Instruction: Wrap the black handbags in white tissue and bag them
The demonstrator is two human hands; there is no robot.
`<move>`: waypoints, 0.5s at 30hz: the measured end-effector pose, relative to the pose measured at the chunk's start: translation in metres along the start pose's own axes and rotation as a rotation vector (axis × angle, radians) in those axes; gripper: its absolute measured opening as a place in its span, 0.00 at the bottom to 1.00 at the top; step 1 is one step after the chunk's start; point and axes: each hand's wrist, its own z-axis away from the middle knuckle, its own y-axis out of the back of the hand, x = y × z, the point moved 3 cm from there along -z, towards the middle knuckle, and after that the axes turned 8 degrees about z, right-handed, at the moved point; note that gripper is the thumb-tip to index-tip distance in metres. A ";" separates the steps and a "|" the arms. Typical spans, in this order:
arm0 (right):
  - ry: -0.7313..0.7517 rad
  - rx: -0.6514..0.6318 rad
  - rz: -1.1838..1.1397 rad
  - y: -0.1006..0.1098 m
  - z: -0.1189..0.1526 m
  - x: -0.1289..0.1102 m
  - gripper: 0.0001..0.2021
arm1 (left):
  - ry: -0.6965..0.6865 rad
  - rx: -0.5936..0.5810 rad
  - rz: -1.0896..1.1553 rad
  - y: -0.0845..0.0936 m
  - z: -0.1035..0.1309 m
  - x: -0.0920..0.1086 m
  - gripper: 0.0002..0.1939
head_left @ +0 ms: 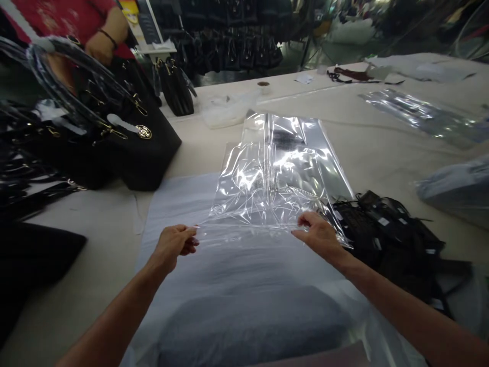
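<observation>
My left hand (pixel 175 247) pinches the left end of a clear plastic edge. Across from it, my right hand (pixel 315 232) is at the right part of the same edge, thumb apart from curled fingers. Between and beyond both hands lies shiny clear plastic (pixel 244 178), wrinkled and reflecting light. Under it spreads a pale translucent sheet (pixel 183 199). Nearest to me, a dark rounded shape (pixel 252 321) shows through the pale covering; what it is cannot be made out.
Black handbags (pixel 148 153) with wrapped handles crowd the left. Small black items (pixel 385 224) are heaped right of my right hand. More clear plastic (pixel 416 109) and a wrapped grey object (pixel 458 188) lie farther right. A person in red (pixel 91 20) stands behind the bags.
</observation>
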 end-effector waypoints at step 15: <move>-0.235 -0.179 -0.209 -0.011 -0.011 -0.004 0.22 | 0.045 0.206 0.879 0.006 -0.001 -0.007 0.04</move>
